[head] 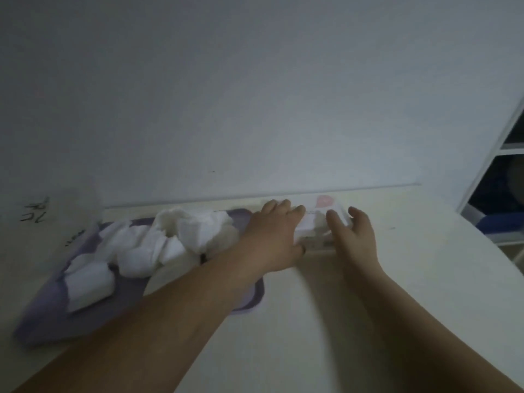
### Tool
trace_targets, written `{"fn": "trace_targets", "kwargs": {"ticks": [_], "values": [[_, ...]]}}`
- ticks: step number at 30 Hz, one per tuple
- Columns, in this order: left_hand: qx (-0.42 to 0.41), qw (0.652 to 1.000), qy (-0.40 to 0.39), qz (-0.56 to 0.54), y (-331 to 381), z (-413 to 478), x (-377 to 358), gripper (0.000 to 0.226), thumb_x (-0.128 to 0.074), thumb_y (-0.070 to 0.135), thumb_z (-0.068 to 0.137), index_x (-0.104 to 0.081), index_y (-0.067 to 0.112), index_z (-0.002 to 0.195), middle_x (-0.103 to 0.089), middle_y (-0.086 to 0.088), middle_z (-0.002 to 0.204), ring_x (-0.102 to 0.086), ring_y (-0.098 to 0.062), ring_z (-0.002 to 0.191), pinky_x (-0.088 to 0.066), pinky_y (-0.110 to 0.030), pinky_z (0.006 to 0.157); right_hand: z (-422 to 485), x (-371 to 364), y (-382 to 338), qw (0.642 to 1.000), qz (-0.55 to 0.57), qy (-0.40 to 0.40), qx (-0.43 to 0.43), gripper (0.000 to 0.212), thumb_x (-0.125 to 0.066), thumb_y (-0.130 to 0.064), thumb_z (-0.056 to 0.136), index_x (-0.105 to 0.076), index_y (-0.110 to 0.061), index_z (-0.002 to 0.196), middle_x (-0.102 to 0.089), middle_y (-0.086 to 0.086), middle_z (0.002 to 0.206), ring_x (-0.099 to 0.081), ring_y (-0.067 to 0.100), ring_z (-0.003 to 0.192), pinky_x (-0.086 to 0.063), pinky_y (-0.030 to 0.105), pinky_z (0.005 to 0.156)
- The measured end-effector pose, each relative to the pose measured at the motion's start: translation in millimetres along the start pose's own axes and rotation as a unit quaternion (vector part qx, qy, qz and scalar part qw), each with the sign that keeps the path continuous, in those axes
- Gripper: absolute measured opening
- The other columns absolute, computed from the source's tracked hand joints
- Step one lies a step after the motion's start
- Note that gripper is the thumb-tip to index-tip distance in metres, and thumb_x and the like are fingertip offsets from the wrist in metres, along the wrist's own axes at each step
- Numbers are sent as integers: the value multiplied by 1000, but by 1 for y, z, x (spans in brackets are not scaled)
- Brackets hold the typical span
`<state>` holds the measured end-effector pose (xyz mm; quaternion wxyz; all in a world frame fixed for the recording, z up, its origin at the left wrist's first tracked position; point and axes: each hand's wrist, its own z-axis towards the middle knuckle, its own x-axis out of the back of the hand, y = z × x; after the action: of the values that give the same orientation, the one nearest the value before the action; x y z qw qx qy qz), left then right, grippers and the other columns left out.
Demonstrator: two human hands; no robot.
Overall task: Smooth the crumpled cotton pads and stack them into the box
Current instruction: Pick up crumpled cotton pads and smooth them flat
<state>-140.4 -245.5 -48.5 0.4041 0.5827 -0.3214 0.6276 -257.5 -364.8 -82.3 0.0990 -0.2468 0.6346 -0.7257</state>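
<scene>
Box (319, 214) is braced between left hand (272, 234) and right hand (355, 236), likely for opening. Grip is blurred; clamped or apart cannot be told.

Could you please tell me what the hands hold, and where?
The box: left hand grips its left end, right hand presses against its right side.

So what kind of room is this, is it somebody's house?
Probably a room in a home, though I can't be sure: a cream table pushed against a bare white wall, a purple tray of cotton pads, and a white shelf unit beside it.
</scene>
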Motion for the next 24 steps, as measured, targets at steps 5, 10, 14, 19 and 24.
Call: {"fn": "trace_targets", "kwargs": {"ticks": [5,10,14,19,24], "values": [[11,996,45,72,4,12,-7,70,-56,66,88,-42,29,146,-51,1,138,-47,-29,124,-51,-48,93,-5,3,9,1000,26,-14,0,66,-61,-53,79,-57,-23,138,-68,-8,124,-67,15,112,-52,38,98],[4,996,53,65,1,12,-8,66,-39,69,93,-46,27,144,-56,1,135,-48,-30,122,-50,-47,96,-2,6,10,998,53,-33,-11,84,-54,-42,69,-46,-23,150,-62,0,142,-59,22,128,-45,51,111],[9,998,51,48,0,11,7,68,-32,77,94,-48,35,145,-59,4,135,-51,-28,122,-48,-43,97,-1,5,12,998,41,-39,-5,82,-55,-41,69,-45,-32,149,-63,-8,140,-61,17,122,-48,47,108],[64,990,95,-76,-17,24,44,53,-51,71,93,-63,34,128,-69,1,128,-65,-28,115,-52,-37,94,-1,-3,18,999,-16,-13,46,61,-49,-30,97,-39,-27,157,-53,0,152,-57,22,132,-43,43,115],[196,932,152,-263,-64,44,50,54,-71,42,92,-54,15,136,-64,-6,126,-62,-27,113,-46,-29,92,-3,-6,24,990,-50,28,129,54,-45,-5,101,-45,-17,153,-38,1,158,-37,15,146,-36,41,120]]}}
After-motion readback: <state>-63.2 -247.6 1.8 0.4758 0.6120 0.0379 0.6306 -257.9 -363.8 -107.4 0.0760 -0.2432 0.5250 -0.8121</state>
